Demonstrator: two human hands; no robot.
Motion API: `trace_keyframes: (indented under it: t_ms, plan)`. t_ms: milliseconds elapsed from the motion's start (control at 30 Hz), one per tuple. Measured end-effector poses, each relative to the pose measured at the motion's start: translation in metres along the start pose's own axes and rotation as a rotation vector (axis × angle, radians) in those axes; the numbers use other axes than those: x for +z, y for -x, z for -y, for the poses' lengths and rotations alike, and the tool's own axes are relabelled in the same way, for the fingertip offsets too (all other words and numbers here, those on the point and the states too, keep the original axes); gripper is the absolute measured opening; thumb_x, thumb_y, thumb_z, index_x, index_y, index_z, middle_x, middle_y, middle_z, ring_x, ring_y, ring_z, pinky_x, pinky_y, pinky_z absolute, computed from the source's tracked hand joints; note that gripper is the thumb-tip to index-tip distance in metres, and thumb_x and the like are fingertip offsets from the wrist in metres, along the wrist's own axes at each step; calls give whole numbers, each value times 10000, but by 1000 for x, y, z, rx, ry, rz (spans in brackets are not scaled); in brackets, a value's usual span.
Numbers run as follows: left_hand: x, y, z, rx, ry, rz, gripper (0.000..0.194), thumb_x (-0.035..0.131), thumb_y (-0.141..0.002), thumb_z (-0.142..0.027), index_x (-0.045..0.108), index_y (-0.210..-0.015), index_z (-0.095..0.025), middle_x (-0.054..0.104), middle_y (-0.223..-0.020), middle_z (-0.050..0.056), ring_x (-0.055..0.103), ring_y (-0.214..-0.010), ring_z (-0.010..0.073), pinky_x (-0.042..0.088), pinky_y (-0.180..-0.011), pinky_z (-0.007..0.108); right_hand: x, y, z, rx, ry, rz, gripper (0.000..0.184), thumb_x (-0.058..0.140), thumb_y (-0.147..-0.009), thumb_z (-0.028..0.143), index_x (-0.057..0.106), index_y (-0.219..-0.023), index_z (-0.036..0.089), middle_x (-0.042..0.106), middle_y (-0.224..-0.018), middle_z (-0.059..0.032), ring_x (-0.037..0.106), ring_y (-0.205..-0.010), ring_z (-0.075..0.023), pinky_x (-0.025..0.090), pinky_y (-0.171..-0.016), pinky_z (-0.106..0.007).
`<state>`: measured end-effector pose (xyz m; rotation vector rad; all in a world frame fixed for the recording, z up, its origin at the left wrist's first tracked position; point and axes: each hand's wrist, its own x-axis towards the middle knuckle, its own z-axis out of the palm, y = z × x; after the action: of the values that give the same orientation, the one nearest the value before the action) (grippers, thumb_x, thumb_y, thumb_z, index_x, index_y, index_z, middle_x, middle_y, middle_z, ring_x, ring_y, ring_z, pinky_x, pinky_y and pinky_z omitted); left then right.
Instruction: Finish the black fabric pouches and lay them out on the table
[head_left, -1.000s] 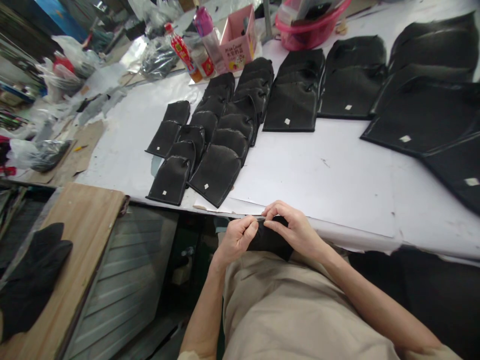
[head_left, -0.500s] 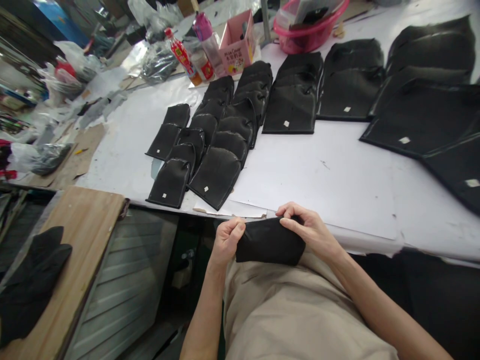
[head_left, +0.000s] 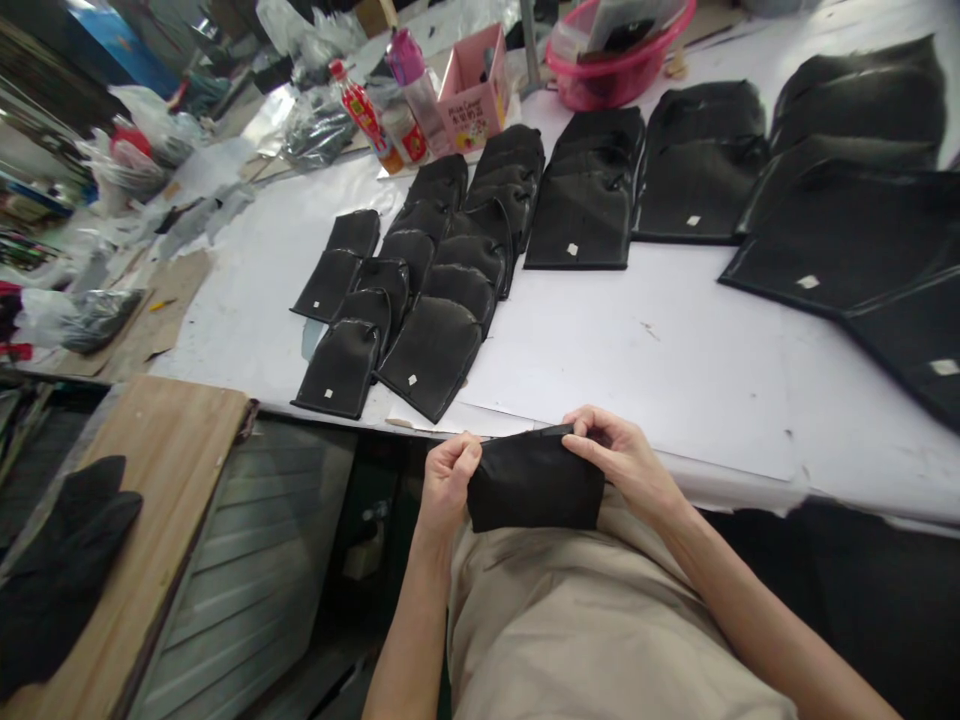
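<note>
A black fabric piece (head_left: pixel 536 482) is stretched between my two hands, just off the table's front edge and against my beige clothing. My left hand (head_left: pixel 448 480) pinches its upper left corner, with the thumb on top. The upper right edge is gripped between the thumb and fingers of my right hand (head_left: pixel 619 455). Beyond my hands, overlapping black fabric pieces (head_left: pixel 431 350) lie in rows on the white-covered table (head_left: pixel 637 350). Several carry a small white tag near the lower edge.
Bottles (head_left: pixel 365 115), a pink box (head_left: pixel 472 95) and a pink basin (head_left: pixel 619 60) stand along the back. Left of me is a wooden board (head_left: pixel 187 430) with dark cloth (head_left: pixel 71 560) on it. Plastic bags (head_left: pixel 127 150) and scraps cover the far left.
Both hands keep hold of the black fabric piece. It has shifted slightly left, and my right hand's grip sits a little farther along its top edge, which now looks more spread.
</note>
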<state>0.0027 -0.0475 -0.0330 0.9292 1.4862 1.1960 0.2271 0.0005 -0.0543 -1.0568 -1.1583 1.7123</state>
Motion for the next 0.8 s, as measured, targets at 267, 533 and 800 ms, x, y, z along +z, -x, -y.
trace_keyframes:
  t_ms: [267,533,800]
  plan:
    - [4,2,3,-1,40,-11,421,625,-796,-457,441,-546,-172,379,-549,-25,333,-529,100,307,-526,236,9,2,2,102,-165,-106,315,742,-758,427,531,-691,201,587,-890,-20,499,-793,-162,383,-693,-274]
    - [-9,3,0,53,-210,114,420,508,-927,-417,399,-598,-178,309,-581,-39,294,-554,99,282,-531,235,6,1,-2,58,-160,-111,269,735,-784,403,560,-736,205,592,-836,-7,504,-730,-148,393,-639,-256]
    - [-9,6,-12,104,-342,202,276,610,-887,-395,638,-1001,-146,611,-833,25,544,-698,130,419,-630,216,3,-2,-2,5,-71,-95,240,704,-831,376,569,-741,199,574,-799,8,491,-709,-134,375,-647,-256]
